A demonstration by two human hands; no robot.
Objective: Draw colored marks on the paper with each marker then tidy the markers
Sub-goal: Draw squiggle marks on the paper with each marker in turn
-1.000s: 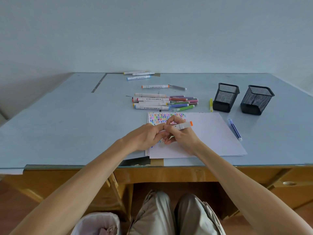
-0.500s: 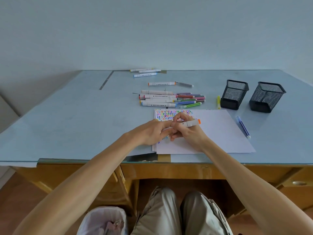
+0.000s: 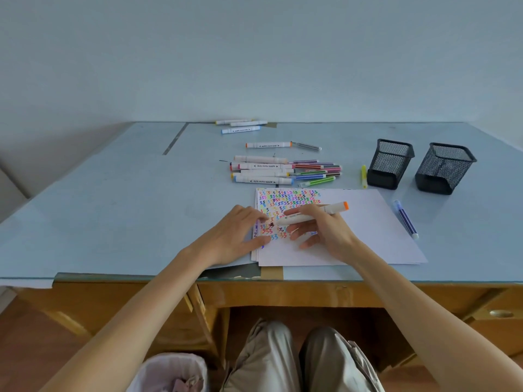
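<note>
A white sheet of paper (image 3: 368, 236) lies at the desk's near edge, and rows of small coloured marks fill its upper left corner. My right hand (image 3: 325, 233) grips a white marker with an orange end (image 3: 336, 208), whose dark tip touches the paper among the marks. My left hand (image 3: 235, 236) rests on the paper's left edge, its fingertips close to the marker tip. Its fingers are bent, and whether they hold a cap is hidden. A pile of white markers (image 3: 263, 172) and thin coloured pens (image 3: 317, 171) lies just behind the paper.
Two black mesh pen holders (image 3: 390, 162) (image 3: 444, 168) stand at the right. A yellow highlighter (image 3: 363, 176) and a purple pen (image 3: 406, 219) lie near them. More markers (image 3: 240, 125) (image 3: 268, 144) lie further back. A waste bin (image 3: 169, 372) stands under the desk.
Both hands were joined on the marker above the paper. Now they have parted: the right hand has lowered the marker's bare tip to the paper, and the left hand has settled on the paper's edge.
</note>
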